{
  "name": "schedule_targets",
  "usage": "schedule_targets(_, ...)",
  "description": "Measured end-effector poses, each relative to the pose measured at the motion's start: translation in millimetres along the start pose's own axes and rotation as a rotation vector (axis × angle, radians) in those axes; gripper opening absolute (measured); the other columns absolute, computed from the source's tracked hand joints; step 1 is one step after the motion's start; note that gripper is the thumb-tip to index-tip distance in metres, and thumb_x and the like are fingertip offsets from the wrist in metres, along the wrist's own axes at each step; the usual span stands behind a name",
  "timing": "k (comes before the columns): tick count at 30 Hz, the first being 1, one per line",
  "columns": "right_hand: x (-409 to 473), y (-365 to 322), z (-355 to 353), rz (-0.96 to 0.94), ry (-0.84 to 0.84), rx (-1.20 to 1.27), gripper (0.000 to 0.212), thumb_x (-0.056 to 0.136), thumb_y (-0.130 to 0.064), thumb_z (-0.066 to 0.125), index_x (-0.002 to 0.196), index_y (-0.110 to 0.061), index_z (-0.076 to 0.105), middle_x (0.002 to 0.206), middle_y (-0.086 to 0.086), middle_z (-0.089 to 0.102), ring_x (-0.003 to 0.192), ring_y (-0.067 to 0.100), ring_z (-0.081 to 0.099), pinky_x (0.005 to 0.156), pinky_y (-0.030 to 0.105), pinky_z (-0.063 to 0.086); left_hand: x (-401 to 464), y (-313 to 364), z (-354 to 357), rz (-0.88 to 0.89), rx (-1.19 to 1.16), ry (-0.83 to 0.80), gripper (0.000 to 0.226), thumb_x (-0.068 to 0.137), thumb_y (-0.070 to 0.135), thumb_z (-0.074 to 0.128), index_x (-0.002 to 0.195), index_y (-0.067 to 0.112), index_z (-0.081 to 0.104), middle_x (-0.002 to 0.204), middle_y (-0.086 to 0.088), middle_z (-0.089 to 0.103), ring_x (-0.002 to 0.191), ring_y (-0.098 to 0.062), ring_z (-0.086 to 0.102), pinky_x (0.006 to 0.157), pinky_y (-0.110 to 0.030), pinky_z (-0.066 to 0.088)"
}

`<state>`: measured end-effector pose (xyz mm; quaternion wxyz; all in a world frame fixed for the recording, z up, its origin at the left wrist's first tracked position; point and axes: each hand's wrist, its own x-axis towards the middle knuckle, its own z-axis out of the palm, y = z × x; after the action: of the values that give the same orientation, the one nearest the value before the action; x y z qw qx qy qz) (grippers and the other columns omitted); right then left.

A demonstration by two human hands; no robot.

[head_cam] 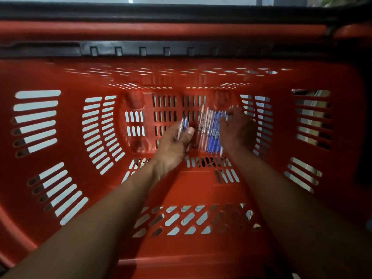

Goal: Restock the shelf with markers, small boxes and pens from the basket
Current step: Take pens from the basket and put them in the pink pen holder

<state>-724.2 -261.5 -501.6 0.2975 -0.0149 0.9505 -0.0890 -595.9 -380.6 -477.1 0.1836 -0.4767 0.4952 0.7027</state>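
Both hands deep in the basket, gathering up the pens.

The left hand [173,146] grips a few pens [182,127] between thumb and curled fingers, and the right hand [237,131] curls over the edge of the loose pens [209,133], blue and clear-barrelled, lying side by side on the floor of the red basket [36,182]. The picture is smeared, so exact finger placement on the right is hard to call. No markers or small boxes show here, and the shelf is out of view. To do this well, I'd say sweep the pile together against the right palm, keep the barrels parallel, and lift one tidy bundle so none slip through the slots.
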Motion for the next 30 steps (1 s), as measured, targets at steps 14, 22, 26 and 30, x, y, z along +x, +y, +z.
schedule_targets(14,-4.8,-0.1,2.9,-0.149,-0.087,-0.144,0.035,0.098,-0.038,0.067,0.132,-0.030,0.060,0.130,0.007,0.060,0.117,0.026,0.061,0.084,0.037,0.055,-2.9,5.2,7.4,-0.040,-0.095,0.097,0.019,0.106,0.012,0.059,0.089,0.010,0.066,0.065,0.013,0.070,0.059,0.004,0.064,0.059,-0.012,0.049)
schedule_targets(22,-5.3,-9.1,-8.2,-0.094,-0.052,-0.017,0.009,0.100,-0.025,0.062,0.108,-0.022,0.064,0.101,-0.004,0.062,0.086,0.011,0.057,0.060,0.022,0.040,-2.0,2.3,3.9,-0.042,-0.073,0.119,0.014,0.104,0.015,0.062,0.094,0.006,0.067,0.063,0.014,0.067,0.056,0.004,0.061,0.059,-0.014,0.048)
schedule_targets(26,-15.7,-17.4,-18.5,-0.056,-0.095,0.152,0.007,0.095,-0.027,0.068,0.102,-0.026,0.065,0.097,-0.008,0.067,0.084,0.010,0.063,0.057,0.021,0.042,-2.0,5.3,5.5,0.021,0.029,0.137,0.022,0.087,0.022,0.085,0.089,0.014,0.065,0.066,0.003,0.065,0.060,-0.010,0.060,0.060,-0.026,0.053)
schedule_targets(30,-33.0,-28.9,-25.5,-0.059,-0.338,0.442,0.012,0.090,-0.028,0.075,0.083,-0.034,0.067,0.082,-0.012,0.073,0.075,0.005,0.071,0.065,0.027,0.057,-2.6,2.2,4.8,0.079,0.191,0.028,0.025,0.086,0.031,0.086,0.088,0.012,0.070,0.072,-0.015,0.068,0.058,-0.029,0.058,0.054,-0.047,0.054)
